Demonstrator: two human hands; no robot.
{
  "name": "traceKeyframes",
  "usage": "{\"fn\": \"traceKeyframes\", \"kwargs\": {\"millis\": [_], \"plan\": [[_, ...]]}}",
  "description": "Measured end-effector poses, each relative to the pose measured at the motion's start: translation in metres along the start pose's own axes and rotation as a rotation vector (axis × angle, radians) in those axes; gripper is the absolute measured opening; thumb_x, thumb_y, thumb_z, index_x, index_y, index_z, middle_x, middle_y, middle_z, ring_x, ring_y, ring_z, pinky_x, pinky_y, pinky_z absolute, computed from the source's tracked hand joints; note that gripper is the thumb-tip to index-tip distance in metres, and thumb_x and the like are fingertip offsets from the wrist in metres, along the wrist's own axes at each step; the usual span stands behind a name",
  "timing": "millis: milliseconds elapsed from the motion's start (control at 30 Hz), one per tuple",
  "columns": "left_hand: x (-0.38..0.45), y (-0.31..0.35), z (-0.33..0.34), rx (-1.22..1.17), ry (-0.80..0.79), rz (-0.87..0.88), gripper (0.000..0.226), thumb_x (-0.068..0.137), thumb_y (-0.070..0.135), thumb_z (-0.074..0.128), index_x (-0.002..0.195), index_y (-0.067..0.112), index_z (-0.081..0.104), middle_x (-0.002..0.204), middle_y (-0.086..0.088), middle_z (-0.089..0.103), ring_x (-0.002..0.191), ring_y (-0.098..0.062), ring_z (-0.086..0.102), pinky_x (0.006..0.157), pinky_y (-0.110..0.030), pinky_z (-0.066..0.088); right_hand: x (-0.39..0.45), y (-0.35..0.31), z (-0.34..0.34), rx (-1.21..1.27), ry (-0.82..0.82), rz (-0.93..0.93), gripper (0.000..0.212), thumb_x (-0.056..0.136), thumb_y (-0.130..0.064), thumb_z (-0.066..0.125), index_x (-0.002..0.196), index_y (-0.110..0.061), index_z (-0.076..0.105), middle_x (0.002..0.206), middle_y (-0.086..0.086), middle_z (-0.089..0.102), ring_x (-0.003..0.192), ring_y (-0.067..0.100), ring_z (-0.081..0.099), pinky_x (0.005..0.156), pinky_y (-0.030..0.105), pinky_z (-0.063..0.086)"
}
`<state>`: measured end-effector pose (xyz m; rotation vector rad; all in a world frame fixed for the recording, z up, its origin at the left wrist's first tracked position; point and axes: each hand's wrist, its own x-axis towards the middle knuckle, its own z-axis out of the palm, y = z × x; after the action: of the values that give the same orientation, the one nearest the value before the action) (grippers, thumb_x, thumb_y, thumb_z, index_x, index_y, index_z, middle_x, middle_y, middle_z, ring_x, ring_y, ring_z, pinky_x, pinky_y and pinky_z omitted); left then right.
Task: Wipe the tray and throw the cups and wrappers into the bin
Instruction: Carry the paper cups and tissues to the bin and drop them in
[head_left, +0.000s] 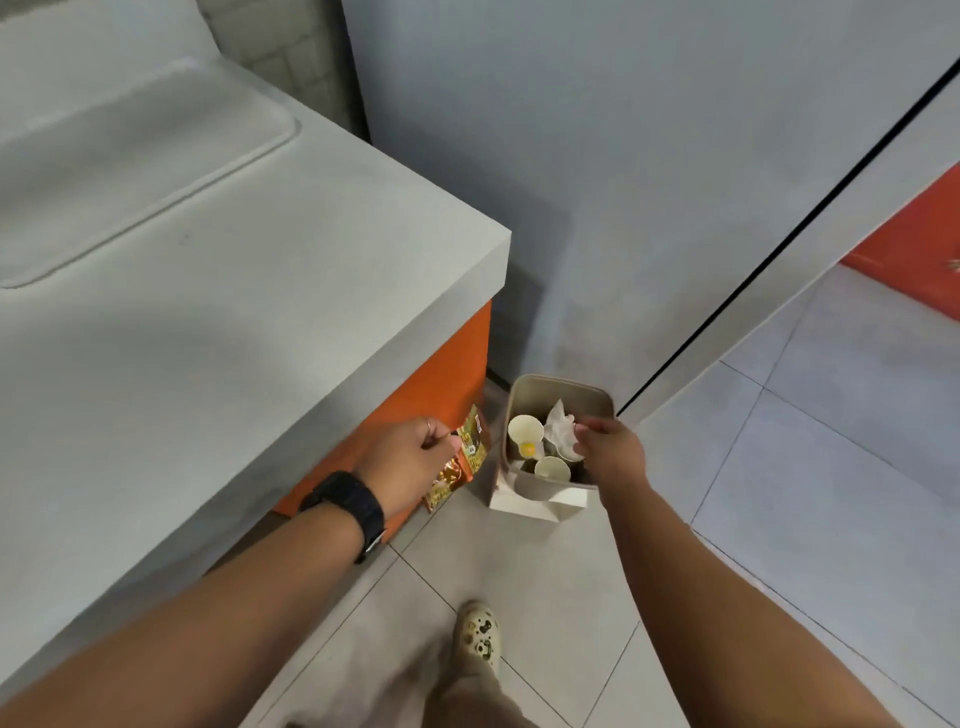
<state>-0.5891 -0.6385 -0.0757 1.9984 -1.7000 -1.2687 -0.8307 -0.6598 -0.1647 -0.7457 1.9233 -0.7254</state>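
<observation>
A beige bin (597, 391) stands on the floor beside the counter corner. Inside it lie two white paper cups, one (523, 430) with a yellow spot inside and another (551, 467) nearer me. My right hand (615, 452) hovers over the bin's right side, its fingertips pinching a crumpled white tissue (560, 426) that hangs into the bin. My left hand (410, 457), with a black watch on the wrist, grips gold and brown wrappers (462, 460) just left of the bin. A grey tray (130, 156) lies on the counter at the upper left.
The grey counter (234, 338) with its orange side panel (431, 384) fills the left. A grey wall stands behind the bin. White paper (540, 504) leans at the bin's front. My foot in a patterned clog (478, 634) is on the tiled floor.
</observation>
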Motion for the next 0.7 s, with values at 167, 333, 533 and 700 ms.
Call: {"fn": "traceKeyframes", "kwargs": {"millis": [167, 333, 533, 700], "plan": [[0.037, 0.019, 0.036, -0.032, -0.065, -0.087, 0.018, 0.096, 0.033, 0.053, 0.084, 0.023, 0.061, 0.074, 0.006, 0.061, 0.066, -0.012, 0.055, 0.056, -0.026, 0.044, 0.0, 0.028, -0.016, 0.103, -0.004, 0.055, 0.012, 0.085, -0.023, 0.061, 0.075, -0.027, 0.068, 0.079, 0.0, 0.072, 0.082, 0.022, 0.07, 0.086, 0.042, 0.053], [0.068, 0.054, 0.064, -0.376, -0.131, -0.196, 0.015, 0.097, 0.025, 0.053, 0.108, 0.019, 0.061, 0.109, -0.006, 0.068, 0.083, -0.018, 0.065, 0.071, -0.031, 0.056, 0.006, 0.038, -0.035, 0.151, 0.005, 0.078, 0.011, 0.091, -0.019, 0.057, 0.094, -0.018, 0.067, 0.093, 0.005, 0.071, 0.08, 0.016, 0.068, 0.082, 0.037, 0.051], [0.066, 0.065, 0.067, -0.43, -0.234, -0.225, 0.041, 0.097, 0.024, 0.053, 0.136, 0.016, 0.045, 0.122, -0.006, 0.061, 0.1, -0.018, 0.062, 0.078, -0.028, 0.052, 0.007, 0.028, -0.045, 0.172, 0.013, 0.044, 0.017, 0.092, -0.019, 0.057, 0.103, -0.012, 0.067, 0.09, 0.005, 0.069, 0.076, 0.015, 0.065, 0.07, 0.029, 0.05], [0.05, 0.054, 0.042, -0.37, -0.187, -0.191, 0.038, 0.097, 0.023, 0.051, 0.135, 0.016, 0.045, 0.104, 0.001, 0.058, 0.087, -0.01, 0.058, 0.067, -0.018, 0.047, 0.003, 0.001, -0.028, 0.143, -0.031, -0.014, 0.012, 0.089, -0.023, 0.06, 0.081, -0.026, 0.069, 0.081, 0.0, 0.07, 0.077, 0.018, 0.065, 0.075, 0.033, 0.053]]}}
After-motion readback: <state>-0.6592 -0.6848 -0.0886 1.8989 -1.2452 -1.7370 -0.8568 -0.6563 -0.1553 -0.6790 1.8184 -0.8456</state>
